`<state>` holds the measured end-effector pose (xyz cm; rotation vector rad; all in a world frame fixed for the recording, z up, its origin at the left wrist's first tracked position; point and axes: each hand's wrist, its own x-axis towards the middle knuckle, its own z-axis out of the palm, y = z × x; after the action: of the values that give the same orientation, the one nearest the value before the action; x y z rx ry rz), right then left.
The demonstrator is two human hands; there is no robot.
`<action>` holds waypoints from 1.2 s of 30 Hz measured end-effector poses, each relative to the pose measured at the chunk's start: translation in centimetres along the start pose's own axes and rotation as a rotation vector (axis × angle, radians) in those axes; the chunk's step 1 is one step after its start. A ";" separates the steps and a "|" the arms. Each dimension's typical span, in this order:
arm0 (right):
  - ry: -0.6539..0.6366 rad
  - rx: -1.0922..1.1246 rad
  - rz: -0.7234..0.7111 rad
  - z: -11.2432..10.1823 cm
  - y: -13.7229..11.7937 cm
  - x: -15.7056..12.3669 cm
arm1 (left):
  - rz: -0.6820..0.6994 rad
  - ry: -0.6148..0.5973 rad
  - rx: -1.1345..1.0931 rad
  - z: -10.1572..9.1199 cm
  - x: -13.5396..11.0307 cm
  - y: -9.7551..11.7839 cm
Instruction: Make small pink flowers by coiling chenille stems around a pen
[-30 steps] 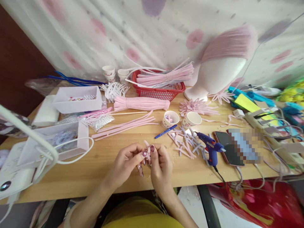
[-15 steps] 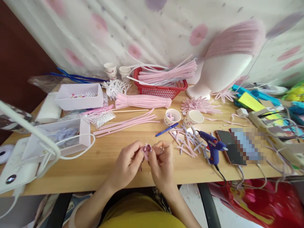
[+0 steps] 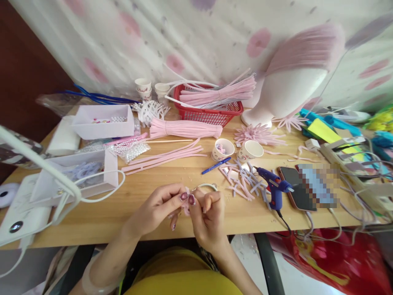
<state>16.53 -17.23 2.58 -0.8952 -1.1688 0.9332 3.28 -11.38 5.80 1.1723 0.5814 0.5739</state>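
Note:
Both my hands meet above the near middle of the table, fingertips almost touching. My left hand [image 3: 164, 203] pinches a small pink pipe cleaner piece [image 3: 186, 209] between thumb and finger. Against the same piece presses the thumb of my right hand [image 3: 208, 217], its other fingers curled in. The piece looks bent into a loop, though my fingers cover much of it. Behind my right knuckles shows a pale curved band [image 3: 208, 185]; whether that hand holds it, I cannot tell. Beyond lie a blue pen [image 3: 216, 166] and cut pipe cleaner pieces [image 3: 242, 180].
A blue glue gun [image 3: 275, 188] lies right of the cut pieces, beside a phone [image 3: 296, 188]. Two paper cups [image 3: 250, 151] stand behind. Pink pipe cleaner bundles [image 3: 186, 128], a red basket [image 3: 208, 116] and a white mannequin head [image 3: 294, 88] line the back. White boxes [image 3: 110, 164] stand left.
My left hand has shifted slightly left and its lower fingers have spread downward. More of the pink loop shows, and the pale band has come into sight behind my right hand.

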 end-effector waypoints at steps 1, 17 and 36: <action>0.010 0.001 0.021 0.0 0.0 -0.1 | -0.006 -0.007 -0.045 0.0 0.0 -0.2; -0.006 0.113 0.166 0.7 0.1 -0.9 | -0.034 0.060 -0.197 0.0 -0.6 -1.7; 0.083 0.115 0.182 1.2 -0.1 0.0 | 0.153 0.164 0.078 1.0 -0.5 -1.7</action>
<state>15.36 -17.20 2.90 -0.9485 -0.9649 1.0889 3.78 -12.85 4.50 1.2579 0.6621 0.7890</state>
